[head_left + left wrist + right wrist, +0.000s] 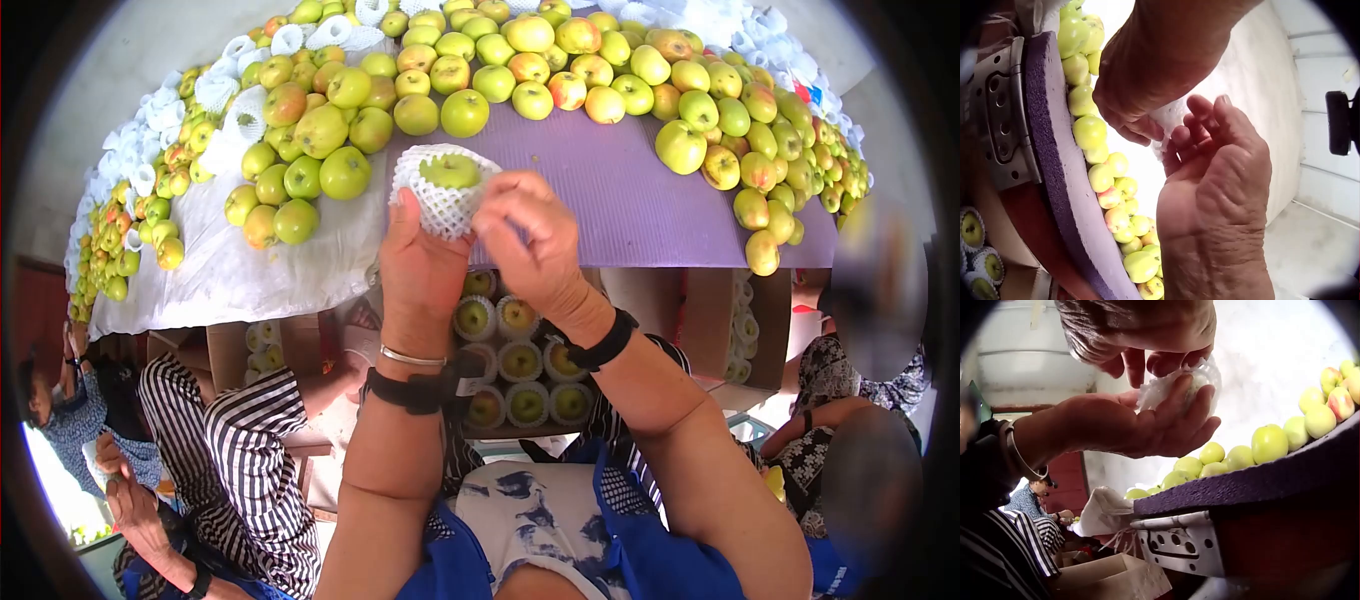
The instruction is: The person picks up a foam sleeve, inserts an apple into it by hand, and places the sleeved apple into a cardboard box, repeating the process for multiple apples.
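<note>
An apple [450,171] sits in a white foam net [448,212] above the purple padded table edge, its green top showing through the opening. My left hand [425,275] holds it from below with curled fingers and the thumb at its side. My right hand [535,240] is at the net's right side, fingers bent and slightly blurred. In the right wrist view, that hand [1141,331] pinches the ruffled rim of the net [1210,374], while the left hand [1147,428] cups it. The hands hide most of the net [1171,115] in the left wrist view.
Loose apples [530,70] lie in a wide arc across the table [590,190], with empty foam nets [240,115] at the left. Below the edge, a box holds netted apples [520,361]. People sit on both sides, one in striped trousers [250,430].
</note>
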Demonstrator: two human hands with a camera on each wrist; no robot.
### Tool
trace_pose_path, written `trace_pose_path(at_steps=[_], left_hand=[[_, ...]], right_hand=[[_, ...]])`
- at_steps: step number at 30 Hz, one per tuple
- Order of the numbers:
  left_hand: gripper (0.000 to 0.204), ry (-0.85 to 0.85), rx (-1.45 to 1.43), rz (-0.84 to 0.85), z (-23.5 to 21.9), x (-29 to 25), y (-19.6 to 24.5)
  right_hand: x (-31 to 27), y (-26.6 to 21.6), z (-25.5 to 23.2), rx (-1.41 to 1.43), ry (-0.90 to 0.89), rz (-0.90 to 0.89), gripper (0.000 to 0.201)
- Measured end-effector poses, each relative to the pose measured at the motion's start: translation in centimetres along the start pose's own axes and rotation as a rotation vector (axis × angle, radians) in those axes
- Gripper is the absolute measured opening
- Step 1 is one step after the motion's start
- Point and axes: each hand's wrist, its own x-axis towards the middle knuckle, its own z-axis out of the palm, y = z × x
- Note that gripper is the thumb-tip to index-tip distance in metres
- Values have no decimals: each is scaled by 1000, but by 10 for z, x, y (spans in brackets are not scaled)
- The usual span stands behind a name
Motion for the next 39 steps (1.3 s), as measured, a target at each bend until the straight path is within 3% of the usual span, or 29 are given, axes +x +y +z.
trace_pose_path(at_steps=[5, 6, 9, 18, 21, 24, 27, 33, 36, 39], left_hand=[[44, 6, 93, -33, 10, -4, -4], [44, -1, 118, -49, 9, -4, -4], [43, -30, 137, -101, 6, -3, -7], [47, -43, 354, -173, 10, -6, -12], [46, -97, 413, -219, 9, -8, -11], [46, -151, 448, -192, 18, -10, -11], [45, -141, 327, -139, 19, -12, -13], [41, -99, 116, -173, 6, -5, -14], [41, -4, 1, -229, 6, -2, -16], [41, 62, -33, -211, 7, 0, -20]], right_hand=[[4, 5, -11, 153, 190, 516, 14], [7, 5, -13, 38, 161, 468, 25], [20, -1, -21, -320, 86, 102, 31], [21, 11, -32, -226, -47, 95, 17], [22, 8, -33, 21, 44, 445, 14], [26, 10, -38, 476, 139, 791, 21], [23, 12, -36, 402, 145, 824, 23], [17, 25, -33, 25, 113, 582, 21], [16, 27, -30, -215, 170, 366, 20], [11, 22, -24, -286, 203, 371, 20]])
